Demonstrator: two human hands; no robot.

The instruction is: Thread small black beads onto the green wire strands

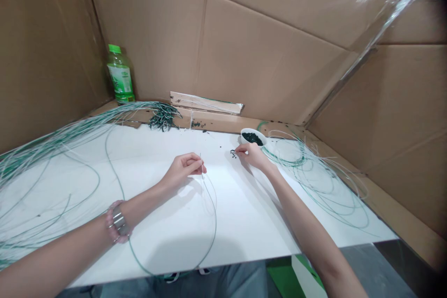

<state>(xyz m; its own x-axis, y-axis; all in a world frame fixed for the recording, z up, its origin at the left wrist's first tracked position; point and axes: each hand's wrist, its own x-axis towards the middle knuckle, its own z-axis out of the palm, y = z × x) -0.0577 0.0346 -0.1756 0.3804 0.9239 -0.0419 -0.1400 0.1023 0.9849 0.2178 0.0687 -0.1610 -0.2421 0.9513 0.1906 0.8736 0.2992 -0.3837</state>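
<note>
Left hand (186, 166) has a thin green wire (215, 214) pinched between thumb and fingers, with the tip poking up a bit above the grip. The rest of the wire drops below the fingers and bows down to the near edge of the table (167, 237), around the middle. Right hand (254, 154) is at a small scatter of dark bits (233, 154) on the table, fingertips bunched together right at them. Can't tell if it's actually got one between the fingers, they're way too tiny from here.

Just behind the right hand there's a white bowl (241, 139) with a pile of the same sort of dark pieces (252, 138) in it. To the right of that, loose loops of green and white wire (301, 160) sprawl across the table.

Over on the left it's a big bundle of long wires (52, 144), ending in a dark green clump (163, 116) near the back edge. A bottle (120, 77) with a green cap stands upright in the back left corner. A flat cardboard strip (206, 102) leans against the back wall, with more dark crumbs (198, 124) below it. Cardboard walls (272, 46) go around the back and sides. Oh, and the left wrist has a pink bracelet (111, 230) on, with a shiny metal band (120, 220) beside it.
</note>
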